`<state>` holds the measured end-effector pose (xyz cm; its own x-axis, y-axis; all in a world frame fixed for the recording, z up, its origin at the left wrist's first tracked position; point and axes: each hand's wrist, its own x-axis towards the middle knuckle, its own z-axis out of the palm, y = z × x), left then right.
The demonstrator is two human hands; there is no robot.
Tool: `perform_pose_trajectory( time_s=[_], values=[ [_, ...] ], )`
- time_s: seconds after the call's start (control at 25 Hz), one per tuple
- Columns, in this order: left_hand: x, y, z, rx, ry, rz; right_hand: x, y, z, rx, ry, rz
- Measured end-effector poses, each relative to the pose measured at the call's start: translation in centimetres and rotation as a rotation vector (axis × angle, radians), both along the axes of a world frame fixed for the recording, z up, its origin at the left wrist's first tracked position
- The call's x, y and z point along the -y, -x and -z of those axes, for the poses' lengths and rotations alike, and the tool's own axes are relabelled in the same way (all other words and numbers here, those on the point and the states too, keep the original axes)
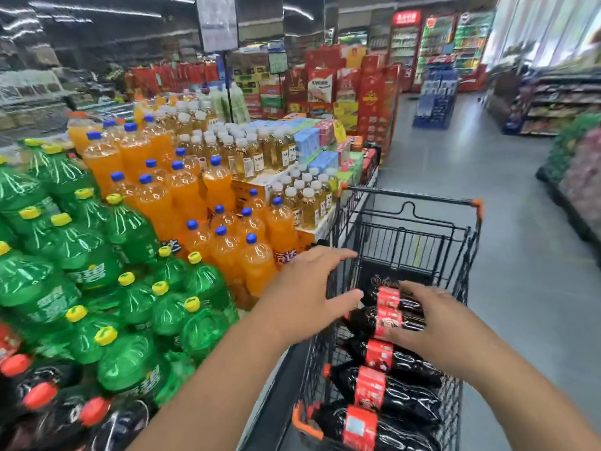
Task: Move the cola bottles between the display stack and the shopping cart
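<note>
Reaching over the cart (409,195), the left hand (305,294) hovers just above its left rim, fingers spread and released, holding nothing. The right hand (445,323) straddles a bottle (388,317), thumb far and fingers near, seemingly grasping it, though blur smears the grip. A row of colas (370,385) lies sideways in the basket, the nearest cut off. The stack's colas (42,395), near left, are half out of view below green bottles (81,255).

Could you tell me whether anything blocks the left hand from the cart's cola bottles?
Nothing visible does: the left hand hovers open over the cart rim, with the cola bottles lying uncovered just beyond it.
</note>
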<state>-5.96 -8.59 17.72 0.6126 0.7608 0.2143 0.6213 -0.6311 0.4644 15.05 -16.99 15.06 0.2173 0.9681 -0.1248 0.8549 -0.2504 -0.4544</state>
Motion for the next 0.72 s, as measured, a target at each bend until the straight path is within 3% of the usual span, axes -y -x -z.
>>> perform_pose_trajectory(
  time_s=[0.36,0.72],
  values=[
    [-7.7,-6.0,5.5,-0.088,0.071,0.198,-4.3,-2.8,4.1,-0.012,0.059,0.199],
    [-10.8,-9.5,13.6,-0.164,0.245,0.297,-5.9,-5.7,11.1,-0.032,0.264,0.296]
  ],
)
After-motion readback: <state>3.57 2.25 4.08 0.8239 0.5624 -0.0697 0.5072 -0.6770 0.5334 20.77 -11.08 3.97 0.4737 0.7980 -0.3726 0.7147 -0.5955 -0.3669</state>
